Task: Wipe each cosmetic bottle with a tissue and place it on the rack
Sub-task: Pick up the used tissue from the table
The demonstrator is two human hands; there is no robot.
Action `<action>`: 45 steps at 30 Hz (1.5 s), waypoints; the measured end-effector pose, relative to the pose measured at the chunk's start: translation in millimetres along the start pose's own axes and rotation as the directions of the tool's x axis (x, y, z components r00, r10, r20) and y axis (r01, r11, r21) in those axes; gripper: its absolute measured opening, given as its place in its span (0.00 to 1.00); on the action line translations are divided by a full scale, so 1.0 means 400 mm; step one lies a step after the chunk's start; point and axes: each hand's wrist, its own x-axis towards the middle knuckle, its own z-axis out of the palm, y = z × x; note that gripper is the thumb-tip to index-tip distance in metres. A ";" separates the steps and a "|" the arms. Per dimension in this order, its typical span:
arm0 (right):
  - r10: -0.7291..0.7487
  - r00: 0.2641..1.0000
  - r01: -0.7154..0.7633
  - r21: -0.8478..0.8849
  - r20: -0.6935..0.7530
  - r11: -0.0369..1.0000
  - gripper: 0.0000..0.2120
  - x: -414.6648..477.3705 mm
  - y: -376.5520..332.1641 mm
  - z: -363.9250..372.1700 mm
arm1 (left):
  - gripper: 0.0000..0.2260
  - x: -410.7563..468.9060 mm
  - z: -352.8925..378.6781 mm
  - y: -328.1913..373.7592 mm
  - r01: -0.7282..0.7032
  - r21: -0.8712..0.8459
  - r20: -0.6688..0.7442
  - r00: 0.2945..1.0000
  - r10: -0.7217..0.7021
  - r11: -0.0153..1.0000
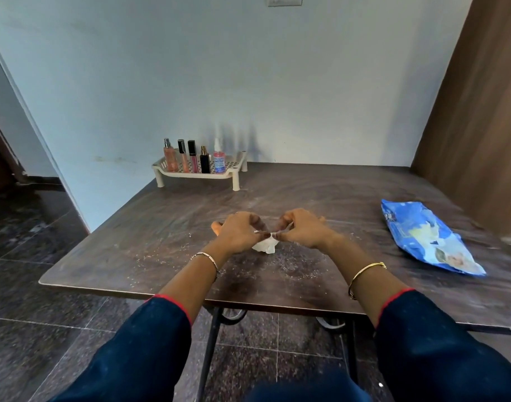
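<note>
The left hand [238, 230] and right hand [302, 227] each pinch a crumpled white tissue [265, 245] at mid-desk [321, 192], the beige perforated plastic rack [196, 176] with 5 upright cosmetic bottles [194, 161] well ahead and leftward, nearer the left hand.

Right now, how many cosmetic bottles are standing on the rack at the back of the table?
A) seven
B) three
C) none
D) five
D: five stand upright in a row on the rack: the peach spray bottle, the orange gloss tube, the pink gloss tube, the black bottle with a gold cap, and the pink spray bottle.
</note>
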 end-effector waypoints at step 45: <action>0.180 0.948 0.021 0.616 -0.263 0.788 0.05 -0.297 0.188 -0.231 | 0.06 -0.082 0.130 0.313 0.015 -0.773 0.227 0.940 0.255 0.634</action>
